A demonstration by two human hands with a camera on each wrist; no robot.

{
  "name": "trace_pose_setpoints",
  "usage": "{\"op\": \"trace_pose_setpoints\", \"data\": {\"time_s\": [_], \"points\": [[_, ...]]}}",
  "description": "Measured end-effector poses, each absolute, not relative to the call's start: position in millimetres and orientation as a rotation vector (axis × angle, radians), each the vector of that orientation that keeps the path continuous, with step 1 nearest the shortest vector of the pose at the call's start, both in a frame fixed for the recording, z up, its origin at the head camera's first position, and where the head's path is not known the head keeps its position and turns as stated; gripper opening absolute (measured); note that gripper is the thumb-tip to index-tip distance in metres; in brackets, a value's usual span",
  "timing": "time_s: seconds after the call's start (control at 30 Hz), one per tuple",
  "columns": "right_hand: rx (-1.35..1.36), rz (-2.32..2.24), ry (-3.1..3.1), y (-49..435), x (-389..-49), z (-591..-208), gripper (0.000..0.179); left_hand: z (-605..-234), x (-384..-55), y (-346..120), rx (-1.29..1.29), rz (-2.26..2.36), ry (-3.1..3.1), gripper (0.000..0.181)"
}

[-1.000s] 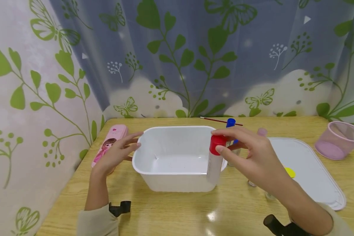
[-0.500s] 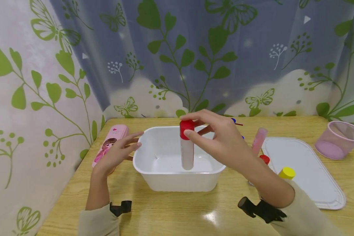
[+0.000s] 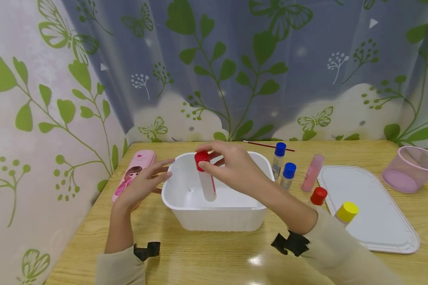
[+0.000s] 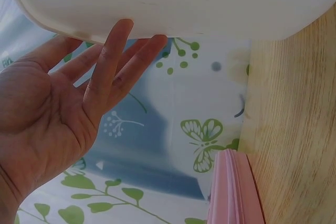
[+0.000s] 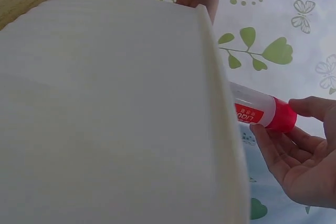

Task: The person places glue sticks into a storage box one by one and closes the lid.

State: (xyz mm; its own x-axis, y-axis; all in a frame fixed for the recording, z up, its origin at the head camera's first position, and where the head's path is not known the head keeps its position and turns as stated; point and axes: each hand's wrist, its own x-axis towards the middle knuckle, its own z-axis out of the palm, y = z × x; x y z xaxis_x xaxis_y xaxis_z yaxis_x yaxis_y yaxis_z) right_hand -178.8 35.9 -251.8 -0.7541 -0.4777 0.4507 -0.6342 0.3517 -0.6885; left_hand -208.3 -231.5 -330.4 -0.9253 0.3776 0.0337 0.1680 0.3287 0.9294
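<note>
My right hand (image 3: 232, 168) pinches the red cap of a clear liquid glue bottle (image 3: 207, 186), holding it slightly tilted with its lower end inside the white plastic basin (image 3: 217, 219). Red label lettering on the bottle (image 5: 253, 109) shows in the right wrist view, where the basin wall hides its lower end. At the basin's left end, my left hand (image 3: 140, 188) touches the rim with its fingertips. In the left wrist view the fingers of that left hand (image 4: 68, 98) are nearly straight against the outer wall.
Right of the basin stand two blue-capped bottles (image 3: 288, 176), a pink tube (image 3: 312, 174), a red-capped bottle (image 3: 319, 196) and a yellow-capped one (image 3: 346, 213). A white tray (image 3: 374, 209) and pink cup (image 3: 406, 170) lie farther right. Behind is a paintbrush (image 3: 269, 145); left, a pink pencil case (image 3: 139, 162).
My right hand has carried the glue bottle leftward from the basin's right front corner to over its left half, lowering it inside. My left hand stays at the rim.
</note>
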Motion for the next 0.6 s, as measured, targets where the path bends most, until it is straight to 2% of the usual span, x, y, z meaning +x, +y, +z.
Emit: {"op": "trace_pose_setpoints", "data": {"time_s": [0.6], "points": [[1.057, 1.384, -2.646, 2, -201, -294, 0.026, -329, -207, -230, 0.442, 1.658, 2.381, 0.049]]}}
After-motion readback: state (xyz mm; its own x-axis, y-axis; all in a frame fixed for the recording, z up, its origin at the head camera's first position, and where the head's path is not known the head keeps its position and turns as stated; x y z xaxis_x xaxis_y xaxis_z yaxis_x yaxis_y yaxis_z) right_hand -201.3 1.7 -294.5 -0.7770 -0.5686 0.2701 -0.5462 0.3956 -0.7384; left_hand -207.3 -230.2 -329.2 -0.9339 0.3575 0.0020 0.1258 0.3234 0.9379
